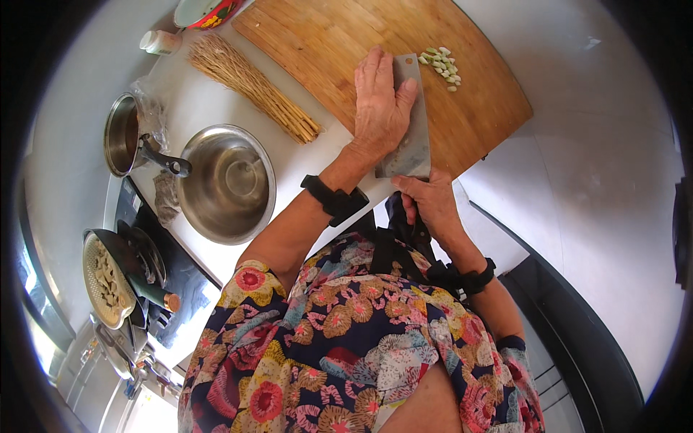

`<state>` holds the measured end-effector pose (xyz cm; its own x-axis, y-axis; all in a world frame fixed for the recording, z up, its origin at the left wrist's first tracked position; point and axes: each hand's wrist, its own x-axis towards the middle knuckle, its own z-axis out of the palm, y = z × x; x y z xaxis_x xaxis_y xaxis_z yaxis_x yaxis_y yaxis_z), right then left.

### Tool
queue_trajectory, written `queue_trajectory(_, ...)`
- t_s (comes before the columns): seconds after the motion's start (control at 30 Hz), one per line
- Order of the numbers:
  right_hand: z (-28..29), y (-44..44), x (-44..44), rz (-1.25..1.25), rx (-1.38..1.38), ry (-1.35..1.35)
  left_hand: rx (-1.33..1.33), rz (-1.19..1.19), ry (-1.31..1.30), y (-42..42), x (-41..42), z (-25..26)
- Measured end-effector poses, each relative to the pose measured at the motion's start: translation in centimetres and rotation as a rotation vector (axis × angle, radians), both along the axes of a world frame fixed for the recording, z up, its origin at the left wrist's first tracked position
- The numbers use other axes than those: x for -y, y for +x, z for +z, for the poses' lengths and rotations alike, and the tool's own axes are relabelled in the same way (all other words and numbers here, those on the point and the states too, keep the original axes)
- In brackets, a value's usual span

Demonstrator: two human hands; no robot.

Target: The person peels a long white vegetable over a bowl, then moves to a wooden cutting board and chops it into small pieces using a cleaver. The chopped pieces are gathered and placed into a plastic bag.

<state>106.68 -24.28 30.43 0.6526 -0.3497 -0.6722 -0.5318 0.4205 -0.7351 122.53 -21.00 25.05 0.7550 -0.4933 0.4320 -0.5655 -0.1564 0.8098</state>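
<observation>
A wooden cutting board lies before me. The broad blade of a cleaver is flat over its near edge. My left hand presses on the blade with its palm and fingers spread; whatever lies beneath the blade is hidden. My right hand is at the blade's near end, its fingers closed around the handle, which the hand covers. Chopped pale green and white vegetable pieces form a small pile on the board, just right of the blade.
Left of the board lies a straw brush. A stainless steel bowl and a saucepan stand further left. Lower left are a stove and a strainer with cut pieces. A white bottle stands near a red basin at the top.
</observation>
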Motion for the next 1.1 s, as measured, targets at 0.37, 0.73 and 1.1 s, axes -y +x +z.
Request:
queue_trajectory(0.37,0.0,0.2,0.1,0.038,0.046,-0.032,0.026,-0.013,0.041,0.1,0.5,-0.3)
queue_trajectory(0.73,-0.9,-0.3,-0.2,-0.128,0.100,0.022,0.248,-0.066,0.173,-1.0,2.4,-0.2)
queue_trajectory(1.1,-0.7,-1.6,1.0,-0.242,0.109,0.201,0.193,-0.174,0.163,-1.5,3.0,1.5)
